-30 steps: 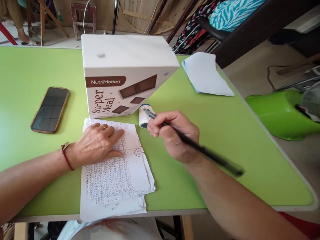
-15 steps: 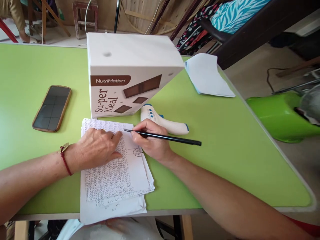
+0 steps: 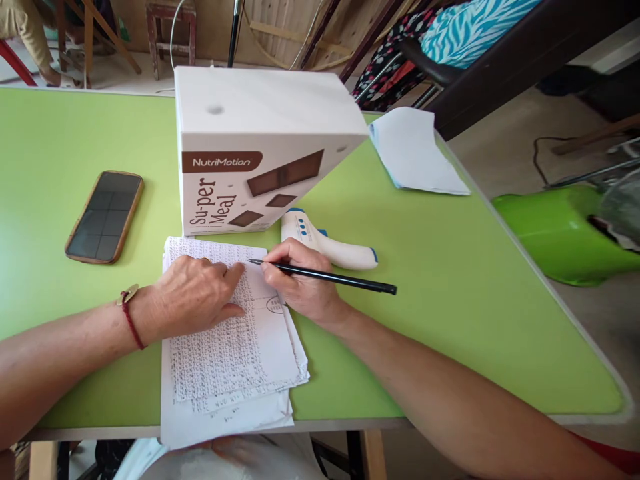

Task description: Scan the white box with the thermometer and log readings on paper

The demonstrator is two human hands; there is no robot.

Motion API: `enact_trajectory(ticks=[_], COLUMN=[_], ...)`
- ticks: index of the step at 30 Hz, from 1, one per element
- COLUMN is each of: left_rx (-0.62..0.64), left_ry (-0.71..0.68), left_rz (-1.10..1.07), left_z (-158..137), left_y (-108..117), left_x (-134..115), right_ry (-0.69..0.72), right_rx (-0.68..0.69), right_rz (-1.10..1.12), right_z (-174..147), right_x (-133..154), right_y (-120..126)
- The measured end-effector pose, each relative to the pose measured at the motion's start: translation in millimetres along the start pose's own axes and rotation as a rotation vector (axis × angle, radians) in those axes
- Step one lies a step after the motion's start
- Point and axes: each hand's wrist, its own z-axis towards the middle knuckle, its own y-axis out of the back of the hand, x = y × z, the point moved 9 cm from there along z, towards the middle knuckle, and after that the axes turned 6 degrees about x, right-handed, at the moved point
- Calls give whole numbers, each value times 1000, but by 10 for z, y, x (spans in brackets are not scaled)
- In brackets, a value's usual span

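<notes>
My right hand is closed around a black pen, its tip at the upper right part of the top written sheet. A stack of paper sheets, covered in dense rows of handwriting, lies at the table's front edge. Flat on the top sheet rests my left hand, fingers partly spread and the index fingertip close to the pen tip. Just behind my right hand lies a white and blue infrared thermometer, partly covered by the hand.
A white NutriMotion box stands directly behind the papers. To the left lies a phone in a brown case. Folded paper sits at the far right edge of the green table. A green bin is beyond that edge.
The pen's rear end has swung slightly left and down. Both hands stay in nearly the same place on and beside the papers.
</notes>
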Motion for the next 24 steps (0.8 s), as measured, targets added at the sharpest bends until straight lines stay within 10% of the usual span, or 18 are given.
enact_trajectory(ticks=[24], left_rx=[-19], left_ry=[-14], left_rz=[23], left_z=[-22], left_y=[-18], left_x=[8], right_ry=[3], right_rx=[23], right_rz=[37], right_z=[0], right_x=[-2], right_y=[-13])
